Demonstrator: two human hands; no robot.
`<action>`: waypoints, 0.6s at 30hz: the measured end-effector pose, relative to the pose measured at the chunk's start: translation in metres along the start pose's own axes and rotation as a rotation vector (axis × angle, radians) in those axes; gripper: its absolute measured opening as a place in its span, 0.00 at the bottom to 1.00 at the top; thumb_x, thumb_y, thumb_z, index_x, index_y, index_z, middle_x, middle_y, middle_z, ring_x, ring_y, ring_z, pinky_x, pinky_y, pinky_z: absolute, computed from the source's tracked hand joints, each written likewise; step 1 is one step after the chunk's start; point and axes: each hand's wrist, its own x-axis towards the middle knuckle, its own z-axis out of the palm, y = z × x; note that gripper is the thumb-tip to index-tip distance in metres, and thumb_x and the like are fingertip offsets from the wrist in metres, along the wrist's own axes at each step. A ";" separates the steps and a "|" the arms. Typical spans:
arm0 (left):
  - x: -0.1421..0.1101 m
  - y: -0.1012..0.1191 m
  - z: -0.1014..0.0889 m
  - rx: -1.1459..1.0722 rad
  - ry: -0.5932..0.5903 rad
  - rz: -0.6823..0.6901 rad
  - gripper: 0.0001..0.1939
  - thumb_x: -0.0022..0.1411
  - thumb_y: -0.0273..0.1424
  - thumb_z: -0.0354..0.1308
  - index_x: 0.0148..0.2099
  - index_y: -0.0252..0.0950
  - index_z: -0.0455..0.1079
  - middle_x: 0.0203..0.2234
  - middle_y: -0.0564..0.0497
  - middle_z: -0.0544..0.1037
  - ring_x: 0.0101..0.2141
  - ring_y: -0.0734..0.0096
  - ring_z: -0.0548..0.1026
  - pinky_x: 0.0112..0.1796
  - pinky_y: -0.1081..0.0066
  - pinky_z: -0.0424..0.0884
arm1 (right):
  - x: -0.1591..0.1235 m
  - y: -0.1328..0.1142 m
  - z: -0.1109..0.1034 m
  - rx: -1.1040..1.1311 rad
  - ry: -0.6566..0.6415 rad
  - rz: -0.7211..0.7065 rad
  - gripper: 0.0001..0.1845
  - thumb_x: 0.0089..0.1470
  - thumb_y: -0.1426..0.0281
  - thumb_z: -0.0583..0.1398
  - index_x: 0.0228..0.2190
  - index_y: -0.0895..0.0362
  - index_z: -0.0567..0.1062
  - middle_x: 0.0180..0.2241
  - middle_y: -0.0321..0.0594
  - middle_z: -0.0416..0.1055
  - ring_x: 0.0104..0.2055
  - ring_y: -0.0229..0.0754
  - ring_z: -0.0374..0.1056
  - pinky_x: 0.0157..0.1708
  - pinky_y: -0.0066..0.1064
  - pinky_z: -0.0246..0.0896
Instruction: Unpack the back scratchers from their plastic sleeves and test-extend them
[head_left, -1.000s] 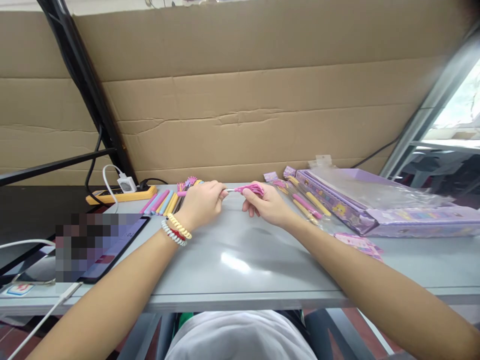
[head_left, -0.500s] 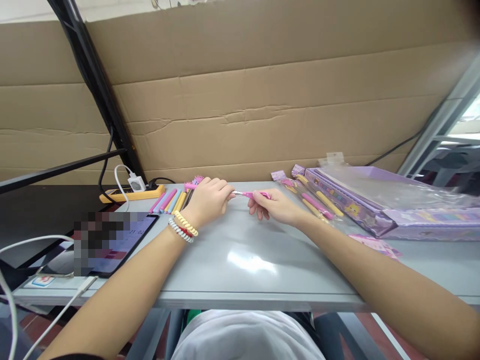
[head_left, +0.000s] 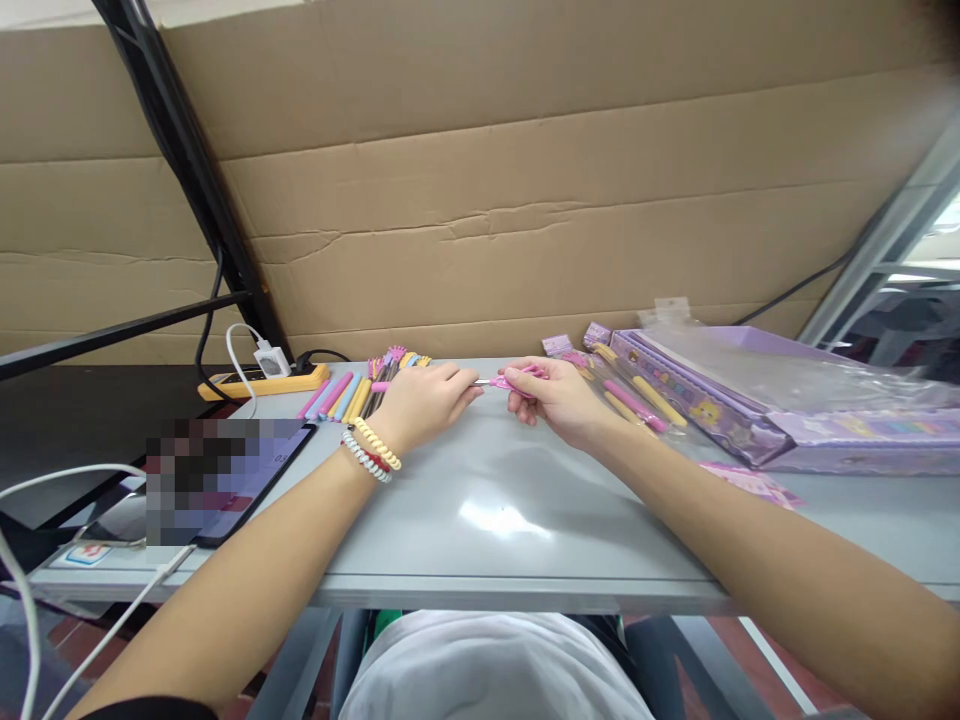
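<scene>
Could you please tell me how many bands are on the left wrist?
3: the yellow band nearest the left hand, the grey band farthest from it, and the red band between them. The wrist's underside is hidden, so there may be others.

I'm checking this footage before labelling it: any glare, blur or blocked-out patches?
Head view: white glare on the gray tabletop, sheen on the clear plastic; head view, upper right corner: dark and blurred; head view, left: pixelated blocks hide part of the tablet; head view, middle: the pink stick lacks fine detail.
</scene>
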 end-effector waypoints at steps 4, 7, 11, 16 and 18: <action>0.000 0.002 0.000 -0.014 0.015 -0.043 0.19 0.70 0.40 0.40 0.39 0.37 0.70 0.28 0.48 0.75 0.27 0.70 0.72 0.24 0.71 0.55 | -0.002 0.003 0.001 0.040 -0.030 -0.094 0.25 0.42 0.55 0.68 0.38 0.58 0.71 0.23 0.35 0.70 0.19 0.33 0.63 0.16 0.26 0.53; 0.000 0.004 -0.001 -0.039 0.031 -0.067 0.19 0.70 0.40 0.40 0.39 0.38 0.70 0.28 0.48 0.75 0.28 0.69 0.72 0.24 0.70 0.55 | -0.003 0.004 0.003 0.044 -0.036 -0.153 0.27 0.42 0.58 0.68 0.42 0.56 0.69 0.24 0.32 0.69 0.20 0.33 0.63 0.17 0.26 0.54; 0.000 0.005 -0.002 -0.044 0.034 -0.073 0.19 0.70 0.40 0.41 0.39 0.38 0.70 0.28 0.48 0.76 0.28 0.69 0.73 0.24 0.70 0.56 | -0.003 0.002 0.009 0.004 0.066 -0.174 0.22 0.45 0.54 0.65 0.35 0.57 0.69 0.22 0.32 0.67 0.18 0.32 0.61 0.16 0.26 0.52; 0.003 -0.001 -0.005 -0.018 0.038 -0.102 0.20 0.70 0.41 0.40 0.41 0.39 0.71 0.30 0.49 0.77 0.29 0.68 0.74 0.25 0.70 0.57 | 0.001 -0.008 0.010 -0.013 0.156 -0.250 0.21 0.42 0.54 0.67 0.29 0.58 0.70 0.18 0.31 0.64 0.16 0.30 0.56 0.15 0.25 0.49; 0.003 -0.010 -0.007 -0.008 0.046 -0.129 0.19 0.70 0.40 0.41 0.42 0.39 0.71 0.31 0.49 0.78 0.30 0.68 0.74 0.26 0.70 0.58 | 0.005 -0.015 0.003 0.006 0.186 -0.275 0.20 0.39 0.56 0.68 0.27 0.58 0.71 0.17 0.32 0.64 0.15 0.29 0.54 0.14 0.25 0.46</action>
